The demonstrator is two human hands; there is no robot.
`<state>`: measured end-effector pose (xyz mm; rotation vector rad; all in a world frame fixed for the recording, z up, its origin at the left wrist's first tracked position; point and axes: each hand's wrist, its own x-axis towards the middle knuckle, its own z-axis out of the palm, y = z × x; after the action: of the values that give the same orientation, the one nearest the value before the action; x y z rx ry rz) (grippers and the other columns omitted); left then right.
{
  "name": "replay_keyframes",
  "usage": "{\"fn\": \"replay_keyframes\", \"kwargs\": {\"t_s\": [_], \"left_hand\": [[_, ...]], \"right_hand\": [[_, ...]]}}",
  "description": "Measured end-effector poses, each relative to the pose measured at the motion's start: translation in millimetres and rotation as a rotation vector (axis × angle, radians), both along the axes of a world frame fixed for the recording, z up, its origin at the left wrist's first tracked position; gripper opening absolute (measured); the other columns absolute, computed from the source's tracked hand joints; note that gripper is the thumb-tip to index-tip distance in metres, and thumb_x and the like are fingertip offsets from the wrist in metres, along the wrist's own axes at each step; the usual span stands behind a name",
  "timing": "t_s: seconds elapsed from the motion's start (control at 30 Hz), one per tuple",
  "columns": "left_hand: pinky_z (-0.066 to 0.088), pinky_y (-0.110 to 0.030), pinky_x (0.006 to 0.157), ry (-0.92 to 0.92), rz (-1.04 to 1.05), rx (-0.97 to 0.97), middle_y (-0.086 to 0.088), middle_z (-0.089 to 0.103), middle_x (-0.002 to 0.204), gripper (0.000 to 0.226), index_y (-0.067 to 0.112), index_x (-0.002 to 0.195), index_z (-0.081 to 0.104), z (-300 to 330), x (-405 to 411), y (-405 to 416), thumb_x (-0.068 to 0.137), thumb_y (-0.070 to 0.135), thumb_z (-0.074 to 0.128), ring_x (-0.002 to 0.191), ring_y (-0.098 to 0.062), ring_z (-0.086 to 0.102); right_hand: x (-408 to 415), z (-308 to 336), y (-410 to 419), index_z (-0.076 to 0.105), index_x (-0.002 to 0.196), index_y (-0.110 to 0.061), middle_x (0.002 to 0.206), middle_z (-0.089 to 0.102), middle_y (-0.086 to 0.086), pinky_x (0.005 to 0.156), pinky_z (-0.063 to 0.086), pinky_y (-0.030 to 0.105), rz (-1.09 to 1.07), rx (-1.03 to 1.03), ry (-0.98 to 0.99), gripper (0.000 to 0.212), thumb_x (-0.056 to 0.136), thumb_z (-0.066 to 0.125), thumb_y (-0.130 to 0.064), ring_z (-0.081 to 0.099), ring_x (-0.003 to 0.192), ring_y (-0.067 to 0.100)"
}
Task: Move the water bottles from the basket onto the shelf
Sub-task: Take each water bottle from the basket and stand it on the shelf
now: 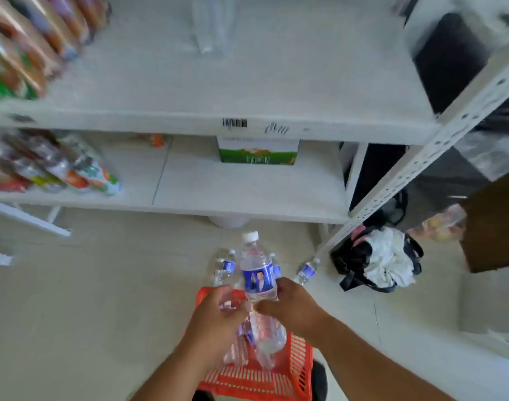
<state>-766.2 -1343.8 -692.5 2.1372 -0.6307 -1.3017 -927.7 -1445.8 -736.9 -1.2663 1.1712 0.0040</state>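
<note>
A clear water bottle (pixel 257 273) with a white cap and blue label is lifted above the red basket (pixel 265 377). My right hand (pixel 293 306) grips its lower half. My left hand (pixel 215 316) holds another clear bottle that points down into the basket, blurred and partly hidden. More bottles (pixel 265 340) lie in the basket. Several small bottles (pixel 227 267) stand on the floor beyond the basket, one (pixel 307 272) further right. On the white shelf (pixel 276 82) stand clear bottles (pixel 214 24) at the back.
Colourful snack packs (pixel 30 47) fill the shelf's left side, with more (pixel 53 166) on the lower shelf. A green and white carton (pixel 257 151) sits on the lower shelf. A black bag (pixel 377 259) with white cloth lies right of the perforated shelf post (pixel 438 140).
</note>
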Motion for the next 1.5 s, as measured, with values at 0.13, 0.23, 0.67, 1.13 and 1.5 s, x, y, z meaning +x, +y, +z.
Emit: {"fn": "replay_keyframes", "kwargs": {"t_s": [0.13,0.23,0.67,1.13,1.5], "left_hand": [[0.052,-0.023,0.082,-0.069,0.01,-0.145,0.016,0.063,0.118,0.041,0.034,0.121,0.058,104.3,-1.0,-21.0,0.084,0.033,0.076,0.09,0.006,0.065],[0.048,-0.016,0.072,-0.107,0.022,-0.265,0.016,0.057,0.122,0.048,0.03,0.131,0.053,169.0,-2.5,-37.1,0.088,0.031,0.072,0.098,0.006,0.061],[0.055,-0.032,0.09,-0.18,0.034,-0.518,0.019,0.055,0.127,0.048,0.035,0.129,0.051,293.7,21.7,-63.0,0.086,0.037,0.073,0.098,0.005,0.064],[0.052,-0.036,0.097,-0.192,0.073,-0.578,0.012,0.053,0.135,0.058,0.032,0.14,0.047,315.6,57.6,-99.2,0.088,0.035,0.072,0.098,0.007,0.06],[0.052,-0.031,0.093,-0.283,0.2,-0.468,0.014,0.051,0.138,0.059,0.033,0.142,0.044,307.1,80.2,-185.8,0.089,0.039,0.069,0.096,0.008,0.057]], "right_hand": [[-3.9,98.5,-21.3,0.081,0.099,-0.018,0.098,0.081,0.006,0.101,0.057,0.048,-0.025,-0.049,-0.117,0.027,0.072,0.082,-0.024,0.077,0.099,0.028],[-3.3,160.1,-38.4,0.081,0.101,-0.02,0.098,0.081,0.0,0.102,0.056,0.043,-0.042,-0.111,-0.186,0.033,0.07,0.088,-0.029,0.077,0.099,0.021],[31.8,296.9,-65.5,0.074,0.107,-0.023,0.099,0.079,0.0,0.083,0.058,0.028,-0.046,-0.372,-0.316,0.027,0.082,0.083,-0.023,0.075,0.092,0.014],[83.0,319.8,-119.6,0.066,0.109,-0.028,0.099,0.077,-0.008,0.086,0.059,0.035,-0.232,-0.55,-0.234,0.038,0.079,0.088,-0.027,0.074,0.091,0.015],[149.8,299.3,-220.9,0.055,0.119,-0.031,0.103,0.067,-0.011,0.058,0.045,0.017,-0.116,-0.577,-0.177,0.045,0.082,0.082,-0.03,0.065,0.085,0.007]]}}
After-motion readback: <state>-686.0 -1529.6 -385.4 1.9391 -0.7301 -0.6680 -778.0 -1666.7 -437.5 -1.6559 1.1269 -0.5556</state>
